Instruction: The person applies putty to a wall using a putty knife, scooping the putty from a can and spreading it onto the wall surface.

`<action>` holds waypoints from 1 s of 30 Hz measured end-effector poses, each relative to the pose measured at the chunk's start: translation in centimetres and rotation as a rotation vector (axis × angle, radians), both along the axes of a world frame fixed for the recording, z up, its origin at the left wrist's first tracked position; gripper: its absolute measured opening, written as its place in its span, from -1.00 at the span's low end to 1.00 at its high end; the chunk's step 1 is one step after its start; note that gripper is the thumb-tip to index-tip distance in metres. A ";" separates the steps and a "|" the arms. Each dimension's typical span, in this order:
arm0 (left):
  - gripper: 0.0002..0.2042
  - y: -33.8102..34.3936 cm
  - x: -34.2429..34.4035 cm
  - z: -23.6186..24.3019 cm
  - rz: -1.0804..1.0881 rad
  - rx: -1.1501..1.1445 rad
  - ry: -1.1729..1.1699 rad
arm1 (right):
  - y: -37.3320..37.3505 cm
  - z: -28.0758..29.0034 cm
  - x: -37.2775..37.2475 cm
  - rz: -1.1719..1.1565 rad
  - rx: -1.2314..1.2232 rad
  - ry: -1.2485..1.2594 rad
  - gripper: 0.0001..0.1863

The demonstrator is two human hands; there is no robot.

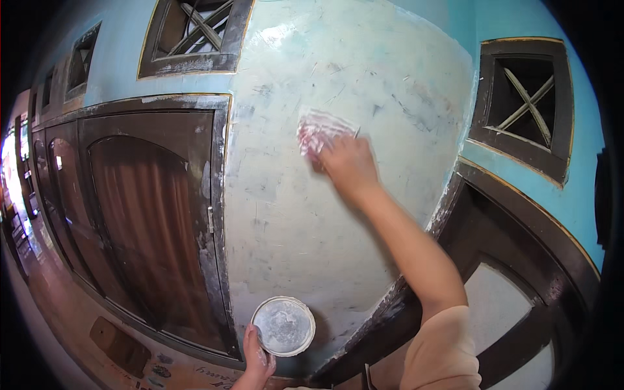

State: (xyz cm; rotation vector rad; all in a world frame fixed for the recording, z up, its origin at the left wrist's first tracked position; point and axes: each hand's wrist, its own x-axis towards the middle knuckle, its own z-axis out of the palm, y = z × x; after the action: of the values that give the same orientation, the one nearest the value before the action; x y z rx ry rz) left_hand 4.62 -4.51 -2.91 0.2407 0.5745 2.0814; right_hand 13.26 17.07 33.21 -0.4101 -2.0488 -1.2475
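- Left door (143,227): dark brown, arched panel; frame scuffed pale along its right side.
- Left vent (198,29): above that door; crossed slats, dark frame.
- Left grip (258,361): low in view, clamped on tub (284,326); thumb at the left rim, other fingers mostly hidden.
- Tub: round, greyish-white inside; lies up and right of left grip, touching it.
- Wall (292,234): pale, patchy, dark scuffs; spans the middle.
- Pink-white piece (317,133): before the wall's upper middle; blurred, so kind and wall contact cannot be told. Long axis uncertain; top edge slopes down rightward.
- Right grip (351,164): clamped on the piece, which juts up-left from it. Relation noted: tub well below and slightly left of piece, well apart; left grip nearer tub.
- Right door (497,250): dark, pale panels.
- Right vent (530,107): above right door; crossed slats.
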 end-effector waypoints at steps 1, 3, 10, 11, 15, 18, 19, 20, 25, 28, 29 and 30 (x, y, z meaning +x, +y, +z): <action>-0.67 -0.1 0.2 0.0 -0.014 0.002 0.003 | 0.3 -2.9 0.3 0.040 0.013 -0.033 -0.67; -0.65 -0.4 0.2 0.0 -0.051 0.030 0.007 | 1.2 -9.5 1.1 0.054 -0.082 -0.228 -0.67; -0.62 -1.2 -0.4 -0.7 -0.045 -0.027 0.012 | -0.4 -9.9 1.8 0.106 0.038 -0.110 -0.73; -0.62 -1.1 -0.4 -0.6 -0.039 -0.035 0.010 | -0.3 -8.2 1.8 0.064 0.030 -0.065 -0.74; -0.62 -0.5 0.0 -1.5 -0.077 0.003 0.018 | 0.5 -8.0 1.0 0.025 -0.062 0.139 -0.76; -0.64 -0.7 -0.2 -1.5 -0.090 -0.015 0.002 | 1.1 -15.8 0.3 -0.019 -0.187 0.014 -0.73; -0.65 -0.9 -0.2 -1.4 -0.095 -0.022 -0.020 | 0.9 -18.8 0.2 0.103 -0.154 0.025 -0.68; -0.65 -1.0 -0.5 -1.8 -0.102 -0.022 -0.018 | 1.1 -22.0 0.9 0.073 -0.175 -0.037 -0.64; -0.65 -1.2 -2.1 -3.6 -0.054 -0.069 -0.038 | 0.3 -23.1 0.7 0.158 -0.131 0.005 -0.64; -0.65 -1.2 -2.2 -3.4 -0.060 -0.053 -0.047 | 0.3 -18.2 -1.0 0.146 -0.069 0.090 -0.66; -0.65 -1.0 -2.2 -3.0 -0.078 -0.042 -0.053 | 0.3 -16.9 -1.7 0.150 -0.074 0.091 -0.66; -0.65 -0.8 -2.1 -2.6 -0.073 -0.046 -0.053 | 0.3 -15.7 -2.6 0.152 -0.085 0.133 -0.69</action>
State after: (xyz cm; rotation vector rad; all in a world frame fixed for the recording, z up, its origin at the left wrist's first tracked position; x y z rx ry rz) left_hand 2.47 -5.35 -5.55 0.1770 0.5724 1.9964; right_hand 10.65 17.42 17.48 -0.3600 -1.9846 -1.0184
